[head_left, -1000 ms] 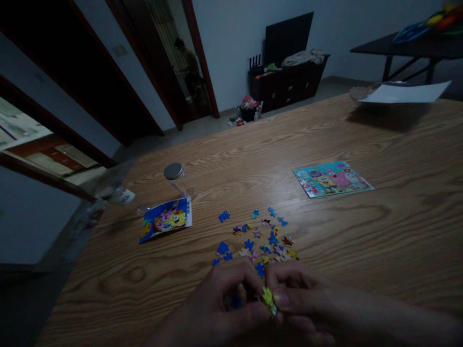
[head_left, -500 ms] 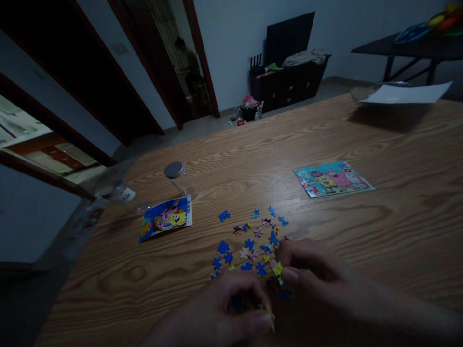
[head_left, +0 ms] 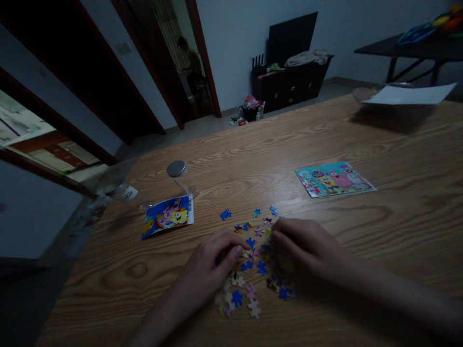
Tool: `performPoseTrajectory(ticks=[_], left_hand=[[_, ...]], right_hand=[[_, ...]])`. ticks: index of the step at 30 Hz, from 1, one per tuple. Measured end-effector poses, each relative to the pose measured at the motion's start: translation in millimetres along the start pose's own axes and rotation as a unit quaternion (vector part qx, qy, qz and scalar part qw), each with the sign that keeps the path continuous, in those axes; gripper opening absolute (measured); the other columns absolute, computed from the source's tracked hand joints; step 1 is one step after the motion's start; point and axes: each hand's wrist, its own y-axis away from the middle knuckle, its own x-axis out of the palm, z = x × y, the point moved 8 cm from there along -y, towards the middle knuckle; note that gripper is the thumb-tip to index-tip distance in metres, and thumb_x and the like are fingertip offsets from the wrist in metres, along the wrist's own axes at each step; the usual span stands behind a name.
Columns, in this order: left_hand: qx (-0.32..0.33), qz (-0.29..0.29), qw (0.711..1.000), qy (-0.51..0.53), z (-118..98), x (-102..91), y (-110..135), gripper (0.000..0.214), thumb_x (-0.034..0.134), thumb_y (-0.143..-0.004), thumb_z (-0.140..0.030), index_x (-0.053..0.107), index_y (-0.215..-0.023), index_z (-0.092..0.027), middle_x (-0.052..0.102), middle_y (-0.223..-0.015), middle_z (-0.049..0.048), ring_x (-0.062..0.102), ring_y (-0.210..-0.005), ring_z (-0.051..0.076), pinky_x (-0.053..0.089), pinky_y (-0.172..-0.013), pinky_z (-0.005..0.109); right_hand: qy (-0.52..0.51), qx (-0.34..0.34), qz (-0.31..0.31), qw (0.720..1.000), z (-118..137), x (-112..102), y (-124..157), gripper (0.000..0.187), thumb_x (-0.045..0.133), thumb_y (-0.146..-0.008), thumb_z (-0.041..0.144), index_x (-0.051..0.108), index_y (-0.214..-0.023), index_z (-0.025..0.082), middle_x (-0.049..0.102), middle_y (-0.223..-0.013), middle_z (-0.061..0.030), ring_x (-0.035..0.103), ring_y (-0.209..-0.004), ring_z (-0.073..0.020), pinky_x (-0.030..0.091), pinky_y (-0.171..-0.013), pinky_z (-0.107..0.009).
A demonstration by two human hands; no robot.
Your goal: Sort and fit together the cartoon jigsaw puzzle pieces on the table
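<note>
My left hand lies curled among scattered jigsaw pieces, and a dark blue piece shows between its fingers and thumb. My right hand rests with bent fingers over the far side of the pieces, close to a yellow piece. Whether it grips anything is hidden. The pieces are mostly blue, with some pale pink and white ones. Left of them lies a blue cartoon puzzle wrapper, and a cartoon picture card sits to the right.
On the wooden table stand a glass jar with a silver lid and a second jar on its side at the left edge. A white sheet lies at the far corner. A person stands beyond the doorway.
Both hands have moved forward onto the pieces. More pieces now show nearer me. The yellow piece no longer stands out in my right hand's fingers.
</note>
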Motion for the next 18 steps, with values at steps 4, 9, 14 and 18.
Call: performPoseTrajectory(ticks=[4, 9, 14, 18], left_hand=[[0.011, -0.067, 0.993, -0.1, 17, -27.6, -14, 0.023, 0.054, -0.107, -0.031, 0.076, -0.112, -0.026, 0.073, -0.103, 0.0043, 0.068, -0.095, 0.023, 0.051, -0.086, 0.036], [0.0, -0.11, 0.98, -0.166, 47, -46.3, -22, 0.017, 0.059, -0.104, -0.033, 0.07, -0.105, -0.021, 0.07, -0.084, 0.0013, 0.066, -0.076, 0.021, 0.052, -0.077, 0.035], [0.062, -0.109, 0.968, -0.216, 44, -43.9, -17, 0.014, 0.062, -0.102, -0.03, 0.071, -0.11, -0.022, 0.066, -0.108, 0.0063, 0.065, -0.102, 0.025, 0.051, -0.089, 0.038], [0.048, -0.08, 0.963, -0.253, 29, -46.1, -10, 0.013, 0.058, -0.105, -0.028, 0.069, -0.104, -0.021, 0.068, -0.102, 0.0048, 0.065, -0.096, 0.024, 0.048, -0.086, 0.038]], right_hand=[[0.112, -0.007, -0.05, 0.992, -24, -26, -25, 0.031, 0.046, -0.109, 0.034, 0.061, -0.086, 0.02, 0.066, -0.076, -0.004, 0.06, -0.067, -0.0182, 0.04, -0.062, -0.028], [0.217, -0.049, -0.067, 0.973, -30, -33, -55, 0.027, 0.045, -0.105, 0.026, 0.06, -0.084, 0.019, 0.066, -0.08, -0.0073, 0.06, -0.077, -0.0216, 0.039, -0.071, -0.032], [0.271, -0.069, -0.045, 0.959, -37, -21, -76, 0.026, 0.056, -0.097, 0.024, 0.057, -0.072, 0.02, 0.063, -0.07, -0.0062, 0.054, -0.072, -0.022, 0.033, -0.073, -0.035], [0.291, -0.082, -0.054, 0.952, -38, -23, -76, 0.026, 0.055, -0.101, 0.027, 0.058, -0.076, 0.02, 0.066, -0.074, -0.0068, 0.055, -0.076, -0.0231, 0.031, -0.076, -0.036]])
